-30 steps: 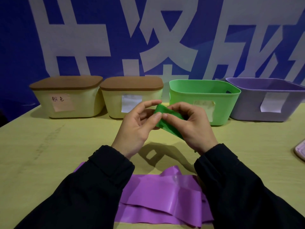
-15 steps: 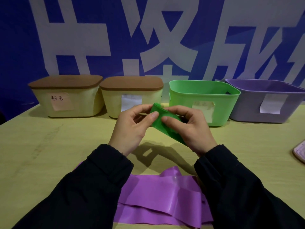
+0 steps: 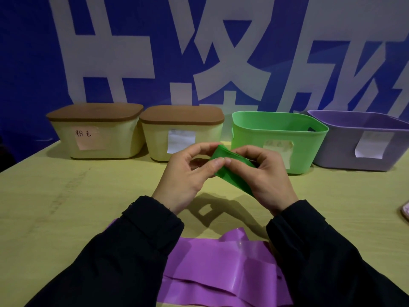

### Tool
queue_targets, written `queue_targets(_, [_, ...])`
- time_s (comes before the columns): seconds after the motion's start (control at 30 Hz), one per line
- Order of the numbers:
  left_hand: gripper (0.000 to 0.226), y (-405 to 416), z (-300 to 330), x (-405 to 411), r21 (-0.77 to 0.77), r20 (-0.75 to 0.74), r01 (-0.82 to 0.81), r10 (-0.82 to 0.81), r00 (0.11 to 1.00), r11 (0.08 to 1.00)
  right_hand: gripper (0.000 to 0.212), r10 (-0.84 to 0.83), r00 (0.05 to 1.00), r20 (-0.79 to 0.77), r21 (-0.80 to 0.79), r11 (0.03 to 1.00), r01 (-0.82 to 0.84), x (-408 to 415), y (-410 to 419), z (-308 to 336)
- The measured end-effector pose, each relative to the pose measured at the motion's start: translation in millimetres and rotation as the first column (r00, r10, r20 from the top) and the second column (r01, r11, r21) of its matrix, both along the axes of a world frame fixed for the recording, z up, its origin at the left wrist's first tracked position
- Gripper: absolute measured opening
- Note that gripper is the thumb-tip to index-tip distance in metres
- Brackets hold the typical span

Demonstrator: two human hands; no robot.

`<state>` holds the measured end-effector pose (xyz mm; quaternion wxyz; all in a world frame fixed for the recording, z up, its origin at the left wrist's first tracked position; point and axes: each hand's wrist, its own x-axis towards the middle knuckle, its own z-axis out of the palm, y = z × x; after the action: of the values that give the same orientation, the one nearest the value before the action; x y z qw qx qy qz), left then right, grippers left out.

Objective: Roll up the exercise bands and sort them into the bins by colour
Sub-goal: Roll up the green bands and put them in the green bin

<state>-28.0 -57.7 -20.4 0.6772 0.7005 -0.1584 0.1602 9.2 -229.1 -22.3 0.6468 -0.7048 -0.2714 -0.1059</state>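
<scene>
Nearest, a purple band (image 3: 223, 271) lies flat and partly folded on the yellow counter (image 3: 55, 207), between two black sleeves (image 3: 124, 258). Just beyond it, both hands are raised above the counter, holding a green band (image 3: 230, 171) between them. The left hand (image 3: 188, 173) pinches the band's rolled upper end with thumb and fingers, and the right hand (image 3: 263, 176) grips the same roll, its thumb tip meeting the left thumb, while the loose tail slants down under the right palm. Farther back stands a row of bins: two cream bins with brown lids, one far left (image 3: 97, 134) and one (image 3: 181, 134) beside it, then an open green bin (image 3: 278, 138) and an open purple bin (image 3: 363, 140) on the right.
</scene>
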Motion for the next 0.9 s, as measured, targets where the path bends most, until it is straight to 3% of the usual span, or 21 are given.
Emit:
queue_targets(0.13, [0.024,1.2,-1.9,2.4,0.023,-0.005,-0.022,0.022,1.000,0.999,0.003,-0.001,1.000,0.027,-0.015,1.000,0.002,-3.6,1.3,1.8])
queue_targets(0.43, [0.034,-4.2,-3.1,-1.1,0.061,0.009,-0.056,0.056,0.998,0.997,0.002,0.013,1.000,0.025,-0.047,0.999,-0.011,-5.7,4.5,3.4])
queue_targets(0.6, [0.024,0.1,-1.8,-1.0,0.030,0.000,-0.024,0.024,1.000,0.999,0.004,0.011,1.000,0.010,-0.037,0.999,-0.011,-5.2,2.7,2.1])
queue_targets(0.9, [0.036,-1.7,0.3,-0.1,-0.078,-0.001,0.010,-0.010,1.000,0.997,0.006,0.163,0.976,-0.142,0.148,0.979,-0.142,-6.6,2.9,6.4])
